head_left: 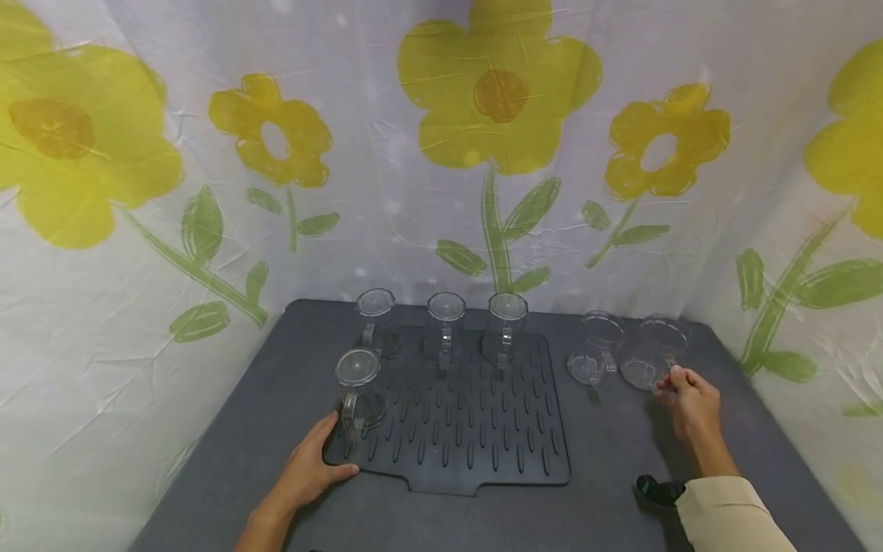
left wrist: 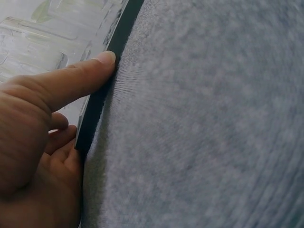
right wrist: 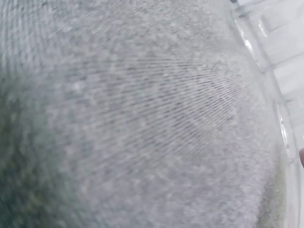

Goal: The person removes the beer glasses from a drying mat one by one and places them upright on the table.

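In the head view my right hand point(head_left: 697, 406) pinches the handle of a clear glass mug point(head_left: 648, 353), the rightmost one, which stands upright on the dark table. The right wrist view catches only a fingertip point(right wrist: 302, 156) beside clear glass. My left hand point(head_left: 303, 468) rests at the near left corner of a black ribbed drying mat point(head_left: 455, 460). Its extended thumb point(left wrist: 85, 78) touches the front edge, with the other fingers along the left side. Close to those fingers, a glass mug point(head_left: 359, 391) on the mat appears to stand base up.
Along the mat's far side stand more clear mugs point(head_left: 444, 330), also seemingly base up. Another upright mug point(head_left: 596, 349) is just left of the pinched one. A dark green object point(head_left: 658, 491) lies by the right sleeve. Flowered cloth point(head_left: 372, 215) encloses the table point(head_left: 607, 460).
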The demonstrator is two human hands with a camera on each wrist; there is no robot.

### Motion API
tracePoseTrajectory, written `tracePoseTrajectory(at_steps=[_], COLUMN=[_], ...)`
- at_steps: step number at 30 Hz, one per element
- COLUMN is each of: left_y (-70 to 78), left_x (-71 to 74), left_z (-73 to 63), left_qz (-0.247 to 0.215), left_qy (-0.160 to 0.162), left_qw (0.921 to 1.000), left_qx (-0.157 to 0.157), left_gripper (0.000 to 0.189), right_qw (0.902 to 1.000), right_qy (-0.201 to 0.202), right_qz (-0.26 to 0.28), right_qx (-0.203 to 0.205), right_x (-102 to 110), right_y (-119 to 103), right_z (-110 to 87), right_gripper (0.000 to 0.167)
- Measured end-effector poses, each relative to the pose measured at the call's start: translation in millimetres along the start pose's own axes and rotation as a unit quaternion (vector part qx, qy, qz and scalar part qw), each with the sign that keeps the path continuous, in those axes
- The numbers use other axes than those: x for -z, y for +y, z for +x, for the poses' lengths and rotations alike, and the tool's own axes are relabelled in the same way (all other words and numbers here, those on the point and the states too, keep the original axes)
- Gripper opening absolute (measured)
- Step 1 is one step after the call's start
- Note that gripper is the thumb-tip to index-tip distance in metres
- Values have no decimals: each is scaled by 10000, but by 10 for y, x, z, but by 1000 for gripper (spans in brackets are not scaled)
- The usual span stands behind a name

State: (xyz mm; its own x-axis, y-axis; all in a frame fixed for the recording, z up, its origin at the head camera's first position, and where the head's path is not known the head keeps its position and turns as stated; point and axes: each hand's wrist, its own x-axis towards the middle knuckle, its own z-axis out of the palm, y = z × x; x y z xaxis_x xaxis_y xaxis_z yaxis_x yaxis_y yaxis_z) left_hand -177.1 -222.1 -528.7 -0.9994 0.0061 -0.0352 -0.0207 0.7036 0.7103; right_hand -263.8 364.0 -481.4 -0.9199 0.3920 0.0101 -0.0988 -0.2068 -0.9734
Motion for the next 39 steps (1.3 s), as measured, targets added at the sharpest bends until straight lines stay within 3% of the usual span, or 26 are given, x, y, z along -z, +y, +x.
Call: tracePoseTrajectory(at_steps=[6, 19, 22, 26, 29, 33, 39], left_y=[-5, 0, 5, 11, 9, 3, -7], left_x=[-10, -5, -3, 5, 10, 7, -6], left_z=[-3, 2, 2, 11, 22, 26, 24], left_qz=[-54, 39, 29, -7, -57, -60, -10], left_qy=[5, 19, 8, -33, -41, -7, -14], left_qw=[10000, 10000, 10000, 9999, 9999, 10000, 9999], left_qx=[41, 62, 83, 116, 80, 25, 117], left_gripper=[109, 107, 107, 108, 108, 107, 108], right_qw=[9998, 9986, 9991, 9957, 9850, 9798, 9803], right_qy=[12, -511, -373, 151, 592, 939, 1013], right_qz=[9, 72, -21, -874, -1600, -1760, -1693], right_qx=[-180, -127, -190, -272, -240, -130, -3], right_x=[19, 61, 52, 36, 32, 35, 27], right_y=[28, -5, -23, -86, -149, -242, -414], right_z=[9, 23, 23, -5, -35, -79, -189], right_gripper=[33, 32, 33, 37, 36, 30, 24])
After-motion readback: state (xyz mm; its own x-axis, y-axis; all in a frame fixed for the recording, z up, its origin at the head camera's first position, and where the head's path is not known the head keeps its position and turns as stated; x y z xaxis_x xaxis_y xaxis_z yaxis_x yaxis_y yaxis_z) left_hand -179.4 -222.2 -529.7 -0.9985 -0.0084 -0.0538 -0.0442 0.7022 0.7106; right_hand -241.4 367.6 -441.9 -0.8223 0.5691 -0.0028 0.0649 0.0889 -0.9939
